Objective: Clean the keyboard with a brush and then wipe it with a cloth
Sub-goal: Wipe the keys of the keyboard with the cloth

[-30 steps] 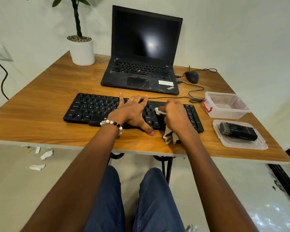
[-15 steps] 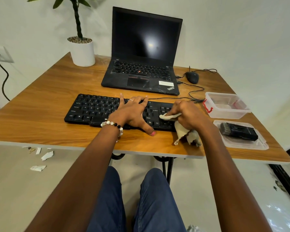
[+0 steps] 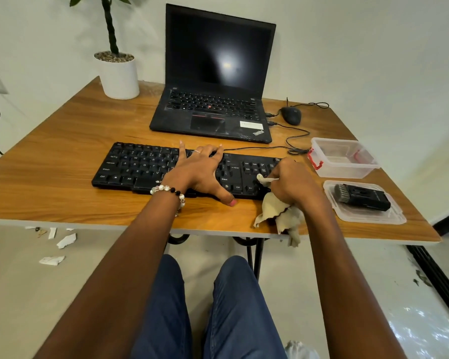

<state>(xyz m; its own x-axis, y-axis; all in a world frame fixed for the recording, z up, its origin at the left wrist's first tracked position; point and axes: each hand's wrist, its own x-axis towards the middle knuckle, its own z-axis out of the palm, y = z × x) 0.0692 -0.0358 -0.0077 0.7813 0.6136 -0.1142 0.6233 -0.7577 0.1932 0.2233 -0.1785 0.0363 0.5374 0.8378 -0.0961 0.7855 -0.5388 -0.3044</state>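
Observation:
A black keyboard (image 3: 140,167) lies across the front of the wooden table (image 3: 62,161). My left hand (image 3: 200,172) lies spread flat on its middle keys, thumb tip on the table at the keyboard's front edge. My right hand (image 3: 290,182) grips a crumpled beige cloth (image 3: 272,208) and presses a fold of it onto the keys at the keyboard's right end. The cloth's loose tail hangs over the table's front edge. The black brush (image 3: 360,196) lies in a clear plastic lid (image 3: 397,216) to the right of the keyboard.
An open black laptop (image 3: 215,110) stands behind the keyboard, with a black mouse (image 3: 291,115) and cables to its right. A clear plastic box (image 3: 342,172) sits beyond the lid. A white plant pot (image 3: 118,77) is at the back left. Paper scraps (image 3: 62,242) lie on the floor.
My right hand has slid the cloth rightward along the keyboard, from near the middle to the right end. My left hand has stayed in place on the keys.

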